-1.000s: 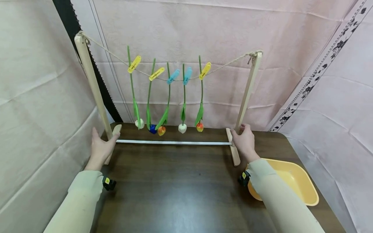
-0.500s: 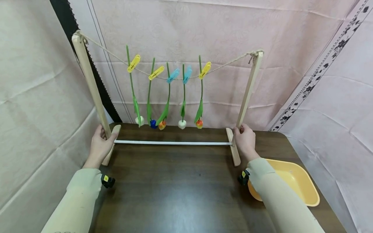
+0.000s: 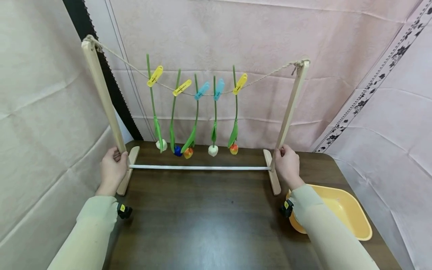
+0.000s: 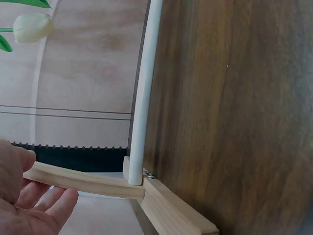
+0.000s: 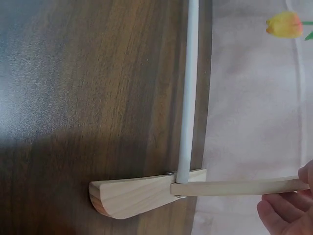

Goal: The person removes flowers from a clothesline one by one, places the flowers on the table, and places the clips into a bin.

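A wooden rack stands at the back of the table, its left post (image 3: 104, 93) and right post (image 3: 291, 105) joined low down by a white rod (image 3: 199, 167). My left hand (image 3: 113, 168) grips the left post just above its foot (image 4: 171, 208). On the other side my right hand (image 3: 287, 165) pinches the right post above its foot (image 5: 132, 196). Between the post tops sags a rope (image 3: 266, 76). Yellow clothespins (image 3: 155, 76) and blue clothespins (image 3: 219, 89) clip several artificial tulips to it, heads down: white (image 3: 213, 150), dark blue (image 3: 177, 151) and orange-yellow (image 3: 234, 149).
A yellow plastic basin (image 3: 341, 210) sits on the dark wooden table (image 3: 202, 217) at the right, partly behind my right forearm. Pale cloth (image 3: 256, 33) hangs behind the rack and along both sides. A wrist camera (image 3: 124, 210) is strapped to my left wrist.
My left hand has gone from spread beside the left post to gripping it. My right fingers have closed on the right post. The hanging tulips sway slightly, and the rack looks slightly shifted.
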Motion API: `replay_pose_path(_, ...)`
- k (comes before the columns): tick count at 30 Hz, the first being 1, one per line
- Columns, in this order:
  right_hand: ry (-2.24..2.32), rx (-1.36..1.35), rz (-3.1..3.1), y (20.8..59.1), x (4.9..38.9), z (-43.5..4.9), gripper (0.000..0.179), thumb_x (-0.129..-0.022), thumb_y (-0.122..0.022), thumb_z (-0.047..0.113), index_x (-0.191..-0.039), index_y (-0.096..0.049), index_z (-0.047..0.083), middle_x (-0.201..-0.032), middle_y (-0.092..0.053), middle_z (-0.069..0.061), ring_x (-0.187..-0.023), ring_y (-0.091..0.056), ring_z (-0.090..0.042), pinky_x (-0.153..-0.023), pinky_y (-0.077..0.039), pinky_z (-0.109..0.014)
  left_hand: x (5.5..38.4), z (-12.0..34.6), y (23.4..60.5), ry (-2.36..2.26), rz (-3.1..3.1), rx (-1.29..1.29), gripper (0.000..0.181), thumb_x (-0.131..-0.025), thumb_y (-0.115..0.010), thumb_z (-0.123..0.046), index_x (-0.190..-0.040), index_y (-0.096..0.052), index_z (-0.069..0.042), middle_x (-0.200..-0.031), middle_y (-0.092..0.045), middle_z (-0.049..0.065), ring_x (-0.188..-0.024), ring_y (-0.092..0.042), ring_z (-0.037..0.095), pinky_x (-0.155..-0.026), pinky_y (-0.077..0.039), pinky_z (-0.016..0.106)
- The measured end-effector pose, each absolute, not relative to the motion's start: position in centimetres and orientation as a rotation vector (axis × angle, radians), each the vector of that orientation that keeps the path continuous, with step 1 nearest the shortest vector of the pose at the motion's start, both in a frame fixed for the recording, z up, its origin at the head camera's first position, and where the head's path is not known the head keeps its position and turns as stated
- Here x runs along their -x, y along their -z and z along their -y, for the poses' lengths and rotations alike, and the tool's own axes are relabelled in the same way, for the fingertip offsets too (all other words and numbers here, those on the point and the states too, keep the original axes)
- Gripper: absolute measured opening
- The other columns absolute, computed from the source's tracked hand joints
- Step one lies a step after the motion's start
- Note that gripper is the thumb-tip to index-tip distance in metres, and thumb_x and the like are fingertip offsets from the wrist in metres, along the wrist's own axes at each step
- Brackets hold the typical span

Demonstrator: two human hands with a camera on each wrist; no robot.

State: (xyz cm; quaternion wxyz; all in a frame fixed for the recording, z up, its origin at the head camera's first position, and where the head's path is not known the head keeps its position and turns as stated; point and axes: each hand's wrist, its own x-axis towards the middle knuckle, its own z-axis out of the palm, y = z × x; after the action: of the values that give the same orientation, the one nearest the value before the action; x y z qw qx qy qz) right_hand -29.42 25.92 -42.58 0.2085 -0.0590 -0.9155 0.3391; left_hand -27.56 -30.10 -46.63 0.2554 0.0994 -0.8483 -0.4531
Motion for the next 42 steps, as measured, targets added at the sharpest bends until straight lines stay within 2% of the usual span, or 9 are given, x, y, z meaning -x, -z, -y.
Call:
replay_pose_path(8,-0.823,0.094,2.685,41.8,27.5,-25.5,0.023,-0.099,-0.051,0.025,-0.097,-0.055,0.003,-0.079,-0.062,-0.012,-0.069,-0.06,-0.03,-0.061,-0.047,-0.044,25.7,31.0,46.2,1.161,2.37,-0.308,0.039,-0.1,-0.051,-0.025,-0.121,-0.057,0.007,-0.114,-0.063,0.024,-0.102,-0.063,0.033,-0.076,-0.047,0.015)
replay_pose_path(15,-0.848,0.045,2.771,41.2,25.5,-25.5,0.027,-0.1,-0.052,0.025,-0.104,-0.052,-0.002,-0.082,-0.061,-0.015,-0.068,-0.06,-0.028,-0.058,-0.049,-0.04,23.9,31.3,45.9,1.18,2.404,-0.3,0.042,-0.1,-0.05,-0.029,-0.123,-0.054,0.007,-0.118,-0.061,0.026,-0.107,-0.062,0.035,-0.083,-0.052,0.026)
replay_pose_path(21,-0.829,0.036,2.81,41.1,24.3,-25.0,0.032,-0.099,-0.053,0.027,-0.106,-0.05,-0.004,-0.083,-0.062,-0.017,-0.066,-0.061,-0.027,-0.056,-0.05,-0.041,22.4,32.1,46.0,1.036,2.423,-0.293,0.035,-0.101,-0.05,-0.026,-0.114,-0.057,0.006,-0.11,-0.064,0.026,-0.097,-0.064,0.035,-0.066,-0.04,0.007)
replay_pose_path(25,-0.796,0.023,2.787,40.8,23.6,-25.4,0.027,-0.099,-0.053,0.023,-0.103,-0.049,-0.004,-0.076,-0.06,-0.015,-0.063,-0.062,-0.027,-0.05,-0.049,-0.039,21.9,32.2,46.2,0.998,2.447,-0.275,0.036,-0.102,-0.049,-0.026,-0.114,-0.057,0.007,-0.109,-0.064,0.027,-0.096,-0.064,0.038,-0.074,-0.053,0.029)
replay_pose_path(28,-0.764,0.014,2.771,40.4,23.0,-26.0,0.023,-0.098,-0.052,0.019,-0.1,-0.048,-0.004,-0.071,-0.059,-0.014,-0.058,-0.062,-0.027,-0.045,-0.046,-0.037,22.0,31.9,46.4,0.989,2.451,-0.264,0.036,-0.102,-0.049,-0.026,-0.114,-0.057,0.007,-0.109,-0.064,0.027,-0.095,-0.064,0.039,-0.077,-0.051,0.048)
replay_pose_path(31,-0.742,0.019,2.786,40.2,22.4,-26.3,0.022,-0.096,-0.051,0.017,-0.099,-0.047,-0.005,-0.07,-0.058,-0.013,-0.055,-0.059,-0.025,-0.042,-0.043,-0.035,22.0,31.5,46.5,0.997,2.438,-0.258,0.034,-0.101,-0.051,-0.025,-0.112,-0.057,0.006,-0.108,-0.065,0.026,-0.093,-0.065,0.037,-0.072,-0.052,0.034)
replay_pose_path(35,-0.756,0.028,2.814,40.2,21.9,-26.3,0.024,-0.097,-0.049,0.018,-0.101,-0.047,-0.006,-0.069,-0.058,-0.013,-0.054,-0.058,-0.023,-0.041,-0.042,-0.034,21.5,31.5,46.6,1.0,2.431,-0.263,0.031,-0.101,-0.052,-0.024,-0.11,-0.058,0.005,-0.107,-0.065,0.026,-0.092,-0.066,0.036,-0.064,-0.044,0.014)
replay_pose_path(37,-0.763,0.029,2.818,40.3,21.7,-26.3,0.025,-0.097,-0.049,0.018,-0.102,-0.047,-0.006,-0.068,-0.058,-0.012,-0.054,-0.057,-0.023,-0.041,-0.042,-0.034,21.3,31.5,46.6,1.003,2.431,-0.261,0.03,-0.101,-0.052,-0.022,-0.11,-0.057,0.006,-0.107,-0.064,0.027,-0.092,-0.065,0.037,-0.063,-0.046,0.015)
replay_pose_path(42,-0.774,0.032,2.817,40.5,21.8,-26.1,0.026,-0.097,-0.05,0.02,-0.104,-0.047,-0.006,-0.068,-0.059,-0.012,-0.052,-0.056,-0.022,-0.04,-0.042,-0.033,21.1,31.9,46.4,0.988,2.443,-0.252,0.032,-0.101,-0.05,-0.023,-0.113,-0.057,0.006,-0.109,-0.064,0.027,-0.093,-0.065,0.038,-0.068,-0.054,0.037)
